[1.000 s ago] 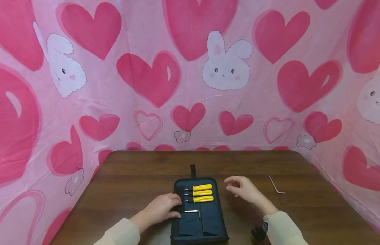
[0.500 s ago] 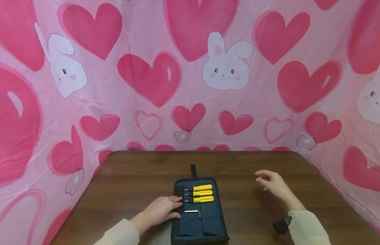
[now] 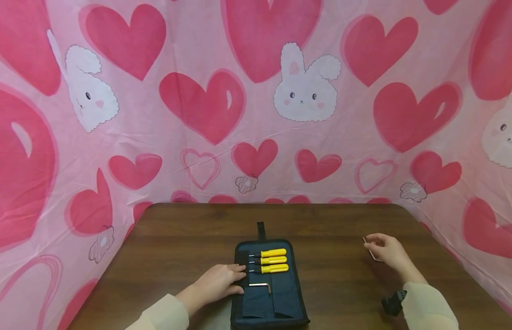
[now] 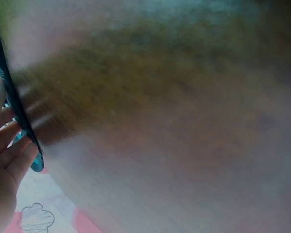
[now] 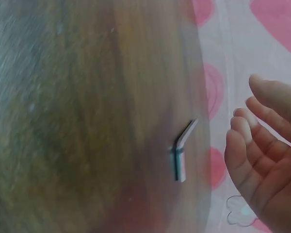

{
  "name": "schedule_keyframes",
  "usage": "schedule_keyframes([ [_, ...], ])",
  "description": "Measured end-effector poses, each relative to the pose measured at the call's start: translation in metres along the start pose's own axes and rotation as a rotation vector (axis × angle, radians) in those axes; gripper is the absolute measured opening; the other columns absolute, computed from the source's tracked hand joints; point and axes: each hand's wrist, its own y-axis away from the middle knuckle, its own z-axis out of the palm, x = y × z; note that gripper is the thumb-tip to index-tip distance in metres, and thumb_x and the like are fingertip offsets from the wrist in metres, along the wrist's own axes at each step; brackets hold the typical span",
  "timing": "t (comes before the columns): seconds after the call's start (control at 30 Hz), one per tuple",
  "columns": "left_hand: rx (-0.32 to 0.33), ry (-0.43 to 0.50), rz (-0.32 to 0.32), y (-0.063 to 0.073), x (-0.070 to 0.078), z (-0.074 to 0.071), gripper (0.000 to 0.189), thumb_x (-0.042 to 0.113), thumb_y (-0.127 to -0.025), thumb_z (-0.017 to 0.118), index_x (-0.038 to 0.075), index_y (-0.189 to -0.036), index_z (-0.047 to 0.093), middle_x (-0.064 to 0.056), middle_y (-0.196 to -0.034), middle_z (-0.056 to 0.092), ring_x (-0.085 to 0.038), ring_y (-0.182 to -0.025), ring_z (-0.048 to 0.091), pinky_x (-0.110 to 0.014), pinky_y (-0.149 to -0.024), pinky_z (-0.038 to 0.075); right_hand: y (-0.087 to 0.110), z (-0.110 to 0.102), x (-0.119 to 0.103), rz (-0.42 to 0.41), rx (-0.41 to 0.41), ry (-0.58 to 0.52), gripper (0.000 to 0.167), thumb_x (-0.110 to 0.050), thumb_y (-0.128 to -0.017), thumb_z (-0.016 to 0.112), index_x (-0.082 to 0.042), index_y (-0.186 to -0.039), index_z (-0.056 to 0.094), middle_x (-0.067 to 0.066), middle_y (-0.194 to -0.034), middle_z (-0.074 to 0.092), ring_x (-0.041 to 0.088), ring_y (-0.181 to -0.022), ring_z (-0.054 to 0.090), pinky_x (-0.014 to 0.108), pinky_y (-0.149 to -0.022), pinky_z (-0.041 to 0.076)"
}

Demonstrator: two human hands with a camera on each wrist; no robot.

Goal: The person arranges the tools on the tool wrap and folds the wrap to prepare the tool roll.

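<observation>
My left hand [image 3: 216, 280] rests its fingers on the left edge of a black tool case [image 3: 288, 295] that lies unfolded on the table. Three screwdrivers [image 3: 274, 260] with yellow handles lie side by side in the case. Below them a bent hex key [image 3: 260, 284] has one end tucked under the left band. Over at the right, my right hand [image 3: 389, 251] is right at a second hex key [image 5: 186, 133] lying on the table. Its thumb and fingers stand apart from each other in the right wrist view, with the key just beyond the fingertips.
A strap [image 3: 261, 230] sticks out from the case's far edge. The dark wooden table [image 3: 190, 229] ends at a pink cloth [image 3: 347, 137] printed with hearts and rabbits. A black wrist camera [image 3: 393, 303] hangs by the right sleeve.
My right hand has moved right, from beside the case to the loose hex key, with its fingers lowering there. The left hand and the case have stayed put.
</observation>
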Motion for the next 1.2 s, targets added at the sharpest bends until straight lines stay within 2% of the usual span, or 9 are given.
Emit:
schedule_keyframes([
  [0.2, 0.009, -0.005, 0.002, 0.000, 0.000, 0.000, 0.043, 0.040, -0.085, 0.062, 0.009, -0.116, 0.066, -0.005, -0.121, 0.059, -0.015, -0.109, 0.056, -0.030, -0.084, 0.048, -0.002, 0.001, 0.014, 0.058, 0.012, 0.091, 0.034, -0.015, -0.086, 0.065, 0.012, -0.105, 0.056, 0.013, -0.086, 0.059, 0.021, -0.071, 0.055, 0.033, -0.055, 0.050],
  [0.4, 0.005, 0.013, 0.000, 0.001, 0.000, -0.001, 0.043, 0.039, -0.085, 0.062, 0.009, -0.116, 0.066, -0.005, -0.120, 0.059, -0.015, -0.109, 0.056, -0.030, -0.084, 0.048, -0.004, 0.003, 0.025, 0.105, 0.015, 0.087, 0.033, -0.016, -0.084, 0.068, 0.012, -0.098, 0.057, 0.014, -0.083, 0.058, 0.021, -0.068, 0.056, 0.036, -0.055, 0.051],
  [0.6, -0.001, 0.028, -0.002, 0.000, -0.001, 0.000, 0.043, 0.039, -0.085, 0.062, 0.009, -0.116, 0.066, -0.006, -0.121, 0.059, -0.015, -0.109, 0.056, -0.030, -0.084, 0.048, -0.006, 0.002, 0.032, 0.138, 0.015, 0.134, 0.027, -0.020, -0.081, 0.071, 0.005, -0.083, 0.060, 0.005, -0.072, 0.056, 0.018, -0.064, 0.052, 0.034, -0.053, 0.049],
  [0.77, -0.005, 0.037, -0.013, -0.001, -0.001, 0.000, 0.044, 0.039, -0.085, 0.062, 0.009, -0.116, 0.066, -0.006, -0.121, 0.058, -0.016, -0.110, 0.056, -0.031, -0.085, 0.047, -0.007, 0.001, 0.030, 0.101, 0.011, 0.244, 0.024, -0.020, -0.079, 0.071, -0.001, -0.070, 0.059, 0.000, -0.065, 0.050, 0.016, -0.059, 0.044, 0.031, -0.051, 0.039],
  [1.0, -0.003, 0.041, -0.016, -0.001, 0.000, -0.001, 0.044, 0.039, -0.084, 0.063, 0.009, -0.116, 0.066, -0.005, -0.121, 0.059, -0.015, -0.109, 0.056, -0.030, -0.085, 0.048, -0.007, 0.004, 0.025, 0.135, 0.020, 0.248, 0.015, -0.010, -0.077, 0.066, -0.002, -0.066, 0.060, -0.001, -0.057, 0.045, 0.015, -0.051, 0.044, 0.030, -0.045, 0.042],
  [1.2, -0.013, 0.041, -0.025, -0.001, 0.001, 0.000, 0.044, 0.040, -0.084, 0.063, 0.010, -0.116, 0.066, -0.005, -0.121, 0.059, -0.015, -0.109, 0.056, -0.031, -0.085, 0.047, -0.007, 0.010, 0.023, 0.041, 0.070, 0.318, 0.016, -0.009, -0.074, 0.063, -0.006, -0.059, 0.056, -0.003, -0.053, 0.044, 0.014, -0.048, 0.041, 0.029, -0.046, 0.035],
])
